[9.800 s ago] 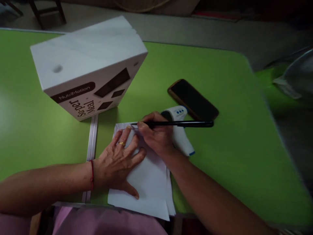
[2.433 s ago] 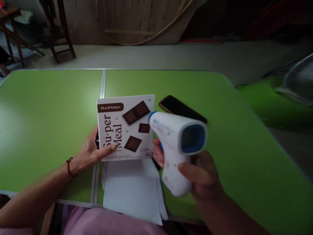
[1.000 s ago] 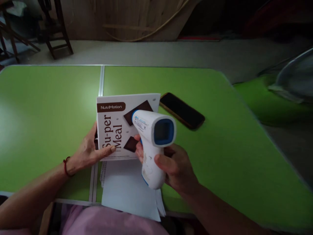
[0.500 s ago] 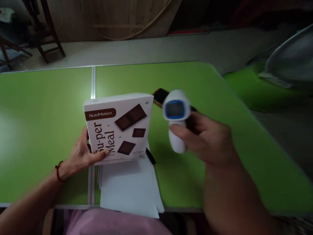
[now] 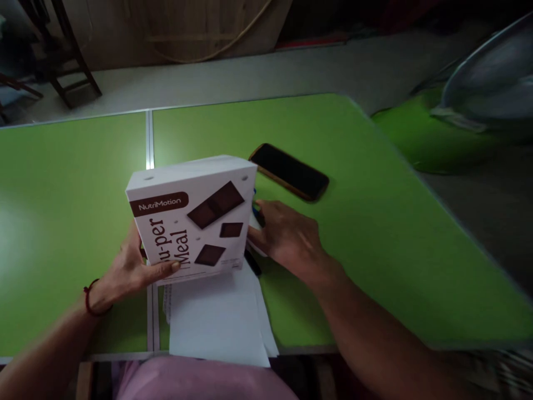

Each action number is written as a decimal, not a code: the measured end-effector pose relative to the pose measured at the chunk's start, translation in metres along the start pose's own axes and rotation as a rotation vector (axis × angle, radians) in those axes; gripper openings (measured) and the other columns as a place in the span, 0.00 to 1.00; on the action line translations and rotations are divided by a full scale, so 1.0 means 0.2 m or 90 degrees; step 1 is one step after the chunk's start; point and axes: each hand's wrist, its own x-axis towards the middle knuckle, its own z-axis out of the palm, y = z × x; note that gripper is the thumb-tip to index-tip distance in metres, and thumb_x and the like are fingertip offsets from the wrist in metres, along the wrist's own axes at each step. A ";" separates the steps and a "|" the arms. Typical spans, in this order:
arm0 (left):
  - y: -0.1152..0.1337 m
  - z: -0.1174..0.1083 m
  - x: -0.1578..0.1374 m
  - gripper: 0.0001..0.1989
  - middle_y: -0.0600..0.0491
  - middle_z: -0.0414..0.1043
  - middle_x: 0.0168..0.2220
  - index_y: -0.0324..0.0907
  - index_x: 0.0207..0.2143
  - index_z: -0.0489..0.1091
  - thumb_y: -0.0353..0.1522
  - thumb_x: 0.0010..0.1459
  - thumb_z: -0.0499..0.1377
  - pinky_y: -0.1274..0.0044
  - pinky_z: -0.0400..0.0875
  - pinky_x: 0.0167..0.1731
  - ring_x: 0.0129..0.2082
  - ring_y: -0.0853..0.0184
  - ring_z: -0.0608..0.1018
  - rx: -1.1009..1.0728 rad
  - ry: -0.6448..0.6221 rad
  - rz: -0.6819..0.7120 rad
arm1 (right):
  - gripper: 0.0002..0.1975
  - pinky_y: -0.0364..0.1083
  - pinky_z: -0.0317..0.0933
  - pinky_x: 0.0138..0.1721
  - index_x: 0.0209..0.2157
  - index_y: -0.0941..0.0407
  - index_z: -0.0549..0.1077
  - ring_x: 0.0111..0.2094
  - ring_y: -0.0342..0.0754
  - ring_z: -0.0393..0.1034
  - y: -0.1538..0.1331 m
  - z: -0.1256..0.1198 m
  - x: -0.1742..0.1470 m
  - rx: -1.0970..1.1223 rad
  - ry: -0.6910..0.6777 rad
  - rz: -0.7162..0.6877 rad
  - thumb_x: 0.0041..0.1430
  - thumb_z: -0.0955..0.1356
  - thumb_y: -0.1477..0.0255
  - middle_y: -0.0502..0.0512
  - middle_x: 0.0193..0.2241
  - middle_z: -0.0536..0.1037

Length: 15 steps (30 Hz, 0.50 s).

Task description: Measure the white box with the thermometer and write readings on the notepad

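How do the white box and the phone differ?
The white box is bulky, while the phone is thin and looks smaller.
The white box carries brown lettering and pictures on its front; the phone shows a plain dark screen edged in brown.
The white box is held up on edge by the left hand, whereas the phone lies flat on the green table, untouched.
Both are roughly rectangular.

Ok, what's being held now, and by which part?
The left grip holds the NutriMotion Meal box by its lower left corner. Whether the right grip actually holds the mostly hidden infrared thermometer can't be told.
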 end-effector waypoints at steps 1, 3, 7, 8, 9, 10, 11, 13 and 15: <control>0.01 0.00 0.00 0.30 0.43 0.73 0.47 0.40 0.51 0.59 0.38 0.51 0.69 0.64 0.83 0.35 0.44 0.55 0.79 -0.018 -0.007 -0.006 | 0.21 0.46 0.54 0.26 0.32 0.56 0.74 0.30 0.51 0.69 -0.01 -0.01 -0.01 0.008 0.043 -0.030 0.59 0.64 0.51 0.60 0.28 0.76; 0.04 0.00 0.01 0.27 0.43 0.73 0.47 0.39 0.50 0.61 0.36 0.52 0.69 0.64 0.83 0.36 0.43 0.56 0.79 -0.045 -0.010 -0.012 | 0.20 0.47 0.58 0.29 0.34 0.56 0.75 0.32 0.51 0.71 -0.03 -0.03 -0.03 0.020 0.091 -0.105 0.63 0.62 0.55 0.60 0.28 0.77; 0.07 -0.05 0.02 0.23 0.47 0.75 0.45 0.41 0.47 0.66 0.37 0.52 0.69 0.63 0.82 0.40 0.44 0.57 0.79 -0.028 0.062 0.046 | 0.16 0.46 0.60 0.28 0.38 0.58 0.77 0.30 0.49 0.73 -0.09 -0.03 -0.10 -0.037 0.022 -0.230 0.67 0.59 0.69 0.60 0.30 0.80; 0.07 -0.07 0.03 0.24 0.48 0.75 0.45 0.41 0.47 0.66 0.38 0.51 0.69 0.63 0.81 0.42 0.46 0.56 0.78 0.004 0.110 0.067 | 0.16 0.46 0.60 0.27 0.40 0.59 0.77 0.30 0.49 0.73 -0.11 -0.02 -0.11 -0.057 0.005 -0.236 0.66 0.59 0.72 0.61 0.32 0.80; 0.06 -0.10 0.03 0.25 0.49 0.74 0.46 0.41 0.48 0.66 0.38 0.51 0.69 0.62 0.80 0.45 0.48 0.56 0.76 0.049 0.162 0.085 | 0.16 0.45 0.59 0.25 0.42 0.60 0.77 0.29 0.49 0.72 -0.13 -0.01 -0.13 -0.072 -0.008 -0.231 0.66 0.58 0.74 0.62 0.33 0.81; 0.05 -0.12 0.04 0.26 0.51 0.73 0.47 0.41 0.48 0.65 0.39 0.51 0.69 0.60 0.78 0.47 0.50 0.55 0.75 0.104 0.215 0.098 | 0.17 0.45 0.59 0.24 0.43 0.60 0.77 0.29 0.49 0.72 -0.15 0.00 -0.14 -0.084 -0.018 -0.219 0.66 0.58 0.75 0.64 0.34 0.80; 0.03 -0.14 0.05 0.26 0.51 0.72 0.47 0.40 0.49 0.64 0.40 0.51 0.69 0.59 0.76 0.49 0.51 0.55 0.74 0.160 0.261 0.103 | 0.17 0.45 0.58 0.24 0.43 0.61 0.76 0.27 0.49 0.71 -0.16 0.01 -0.15 -0.089 -0.029 -0.203 0.66 0.57 0.76 0.65 0.34 0.80; -0.02 -0.18 0.07 0.26 0.51 0.69 0.49 0.40 0.48 0.63 0.41 0.52 0.68 0.57 0.74 0.51 0.52 0.54 0.72 0.246 0.324 0.102 | 0.19 0.45 0.55 0.22 0.43 0.62 0.76 0.25 0.48 0.69 -0.18 0.02 -0.17 -0.075 -0.051 -0.164 0.65 0.56 0.79 0.66 0.30 0.78; -0.07 -0.21 0.08 0.25 0.48 0.66 0.51 0.40 0.46 0.63 0.41 0.52 0.68 0.56 0.71 0.53 0.53 0.52 0.70 0.255 0.339 0.091 | 0.20 0.45 0.53 0.21 0.42 0.62 0.77 0.22 0.46 0.66 -0.18 0.03 -0.17 -0.061 -0.065 -0.139 0.64 0.55 0.80 0.64 0.27 0.76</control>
